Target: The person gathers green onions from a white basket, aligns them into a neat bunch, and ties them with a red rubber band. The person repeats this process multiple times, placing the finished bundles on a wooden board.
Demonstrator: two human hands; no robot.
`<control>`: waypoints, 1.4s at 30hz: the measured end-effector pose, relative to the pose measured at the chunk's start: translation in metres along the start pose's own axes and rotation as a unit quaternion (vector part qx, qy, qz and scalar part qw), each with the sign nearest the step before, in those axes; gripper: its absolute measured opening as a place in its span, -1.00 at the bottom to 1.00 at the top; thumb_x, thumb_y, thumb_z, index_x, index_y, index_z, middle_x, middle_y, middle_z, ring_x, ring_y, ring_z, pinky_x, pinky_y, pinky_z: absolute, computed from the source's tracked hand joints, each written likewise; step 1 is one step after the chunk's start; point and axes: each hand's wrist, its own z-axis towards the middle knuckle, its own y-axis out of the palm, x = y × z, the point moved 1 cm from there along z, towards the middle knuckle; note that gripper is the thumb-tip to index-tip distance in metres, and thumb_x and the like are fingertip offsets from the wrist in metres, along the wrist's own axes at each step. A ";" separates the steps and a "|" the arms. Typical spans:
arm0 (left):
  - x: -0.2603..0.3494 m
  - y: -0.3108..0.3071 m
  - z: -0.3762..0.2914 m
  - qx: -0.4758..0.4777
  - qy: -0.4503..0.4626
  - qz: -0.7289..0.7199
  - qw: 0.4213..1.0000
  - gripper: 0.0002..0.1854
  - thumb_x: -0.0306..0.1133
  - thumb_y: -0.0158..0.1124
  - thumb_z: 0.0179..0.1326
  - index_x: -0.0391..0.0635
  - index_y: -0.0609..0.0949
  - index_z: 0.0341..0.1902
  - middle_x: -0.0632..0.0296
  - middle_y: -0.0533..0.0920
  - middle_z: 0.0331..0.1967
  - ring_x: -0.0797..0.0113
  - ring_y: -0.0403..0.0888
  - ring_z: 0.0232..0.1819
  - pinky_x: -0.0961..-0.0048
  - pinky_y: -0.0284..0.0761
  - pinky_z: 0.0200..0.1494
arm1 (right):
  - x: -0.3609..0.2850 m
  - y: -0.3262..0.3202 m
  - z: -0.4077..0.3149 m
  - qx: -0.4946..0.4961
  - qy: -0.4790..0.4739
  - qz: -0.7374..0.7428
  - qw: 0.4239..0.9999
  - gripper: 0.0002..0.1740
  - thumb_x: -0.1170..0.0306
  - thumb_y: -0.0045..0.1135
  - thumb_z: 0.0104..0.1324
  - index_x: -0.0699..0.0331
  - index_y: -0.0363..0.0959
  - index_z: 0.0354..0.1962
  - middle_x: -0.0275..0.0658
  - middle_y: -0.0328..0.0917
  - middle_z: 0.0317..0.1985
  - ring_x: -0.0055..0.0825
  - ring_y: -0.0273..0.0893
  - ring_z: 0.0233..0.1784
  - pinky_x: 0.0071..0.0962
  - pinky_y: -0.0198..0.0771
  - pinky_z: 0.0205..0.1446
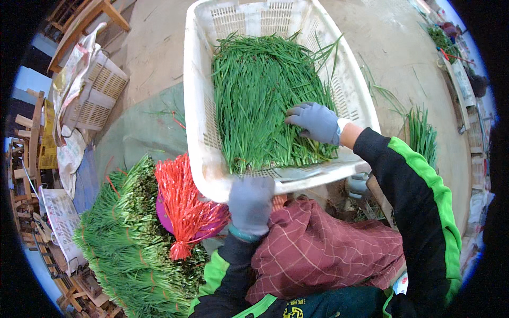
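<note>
In front of me a white plastic basket [360,99] stands tilted, its near rim close to my lap. A thick layer of loose garlic chives [258,99] lies inside, with cut stem ends towards me. My left hand [251,202], in a grey glove and slightly blurred, is closed over the basket's near rim; its fingertips are hidden. My right hand [316,121], also gloved, rests on the right side of the chives with fingers apart and slightly bent. Nothing is visibly held in it.
Left of my lap lie tied chive bundles [123,254] and a hank of red plastic strips [179,198]. A checked cloth [322,250] covers my lap. More chives [422,135] stand at right. A crate [97,91] and a wooden bench [79,30] are at far left.
</note>
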 end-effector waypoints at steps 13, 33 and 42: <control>0.021 -0.024 -0.047 -0.099 0.036 -0.036 0.994 -0.80 -0.33 0.17 0.11 -0.13 0.59 -0.21 0.31 0.49 -0.47 0.38 0.50 -0.42 0.41 0.37 -0.35 | -0.106 0.127 0.100 0.002 -0.324 0.003 0.946 -0.89 0.41 0.14 0.15 0.10 0.57 -0.32 -0.33 0.56 -0.20 -0.30 0.54 0.01 -0.34 0.47 0.13; 0.019 -0.021 -0.045 -0.094 0.040 -0.004 0.995 -0.90 -0.31 0.18 0.07 -0.04 0.52 -0.39 0.35 0.40 -0.55 0.40 0.43 -0.48 0.40 0.29 -0.42 | -0.085 0.201 0.103 -0.066 -0.166 -0.031 0.983 -0.82 0.41 0.08 0.18 0.20 0.57 -0.25 -0.20 0.55 -0.21 -0.23 0.50 -0.17 -0.27 0.43 -0.06; 0.022 -0.024 -0.042 -0.106 0.027 -0.004 0.994 -0.90 -0.32 0.20 0.06 -0.04 0.56 -0.35 0.34 0.41 -0.55 0.38 0.45 -0.49 0.40 0.32 -0.42 | -0.056 0.064 0.105 -0.202 -0.067 -0.091 0.973 -0.36 0.47 0.26 0.10 0.11 0.43 0.20 -0.20 0.50 0.12 -0.15 0.66 -0.02 -0.17 0.61 -0.09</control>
